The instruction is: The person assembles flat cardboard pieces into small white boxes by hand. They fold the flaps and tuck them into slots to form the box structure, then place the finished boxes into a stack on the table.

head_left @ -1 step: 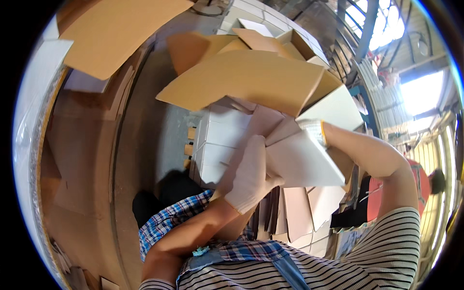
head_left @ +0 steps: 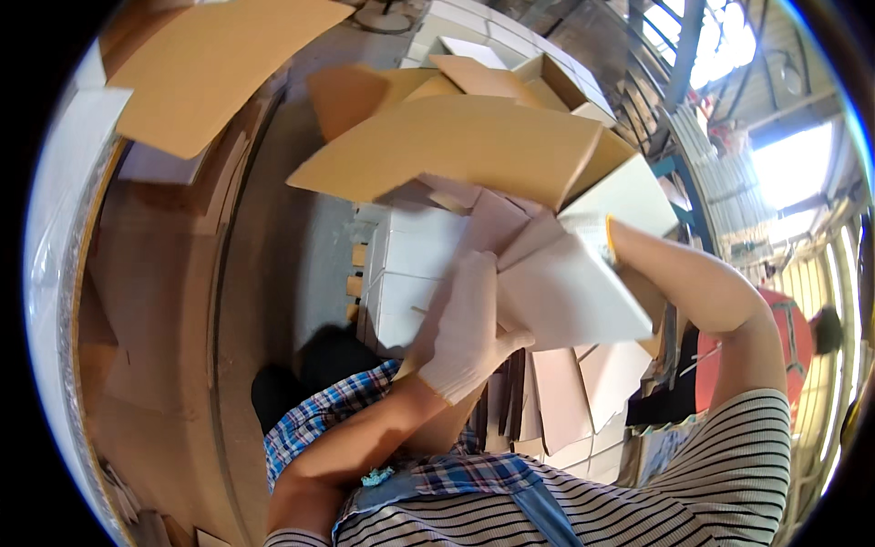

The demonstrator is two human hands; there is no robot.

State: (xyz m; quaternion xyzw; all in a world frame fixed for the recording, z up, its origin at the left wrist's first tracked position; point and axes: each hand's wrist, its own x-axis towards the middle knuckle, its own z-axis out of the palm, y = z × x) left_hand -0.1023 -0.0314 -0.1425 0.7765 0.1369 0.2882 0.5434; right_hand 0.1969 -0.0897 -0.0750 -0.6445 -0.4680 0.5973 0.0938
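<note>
A white cardboard box with pinkish inner flaps is tilted between my hands, in front of my body. My left hand, in a pale knitted glove, presses its long fingers along the box's left side, with the thumb under the near edge. My right hand, also gloved, is at the far right edge of the box; its fingertips are hidden. Beyond it stands a larger open carton with a wide brown flap spread over the top.
Stacked white boxes rest on a wooden pallet ahead-left. Folded cardboard pieces stand close to my lap. Large brown sheets are at the left above a shelf-like stack. A red rounded object is at the right.
The box has turned slightly in my hands, and my right hand has slipped a little further behind its edge. My left hand is nearly still.
</note>
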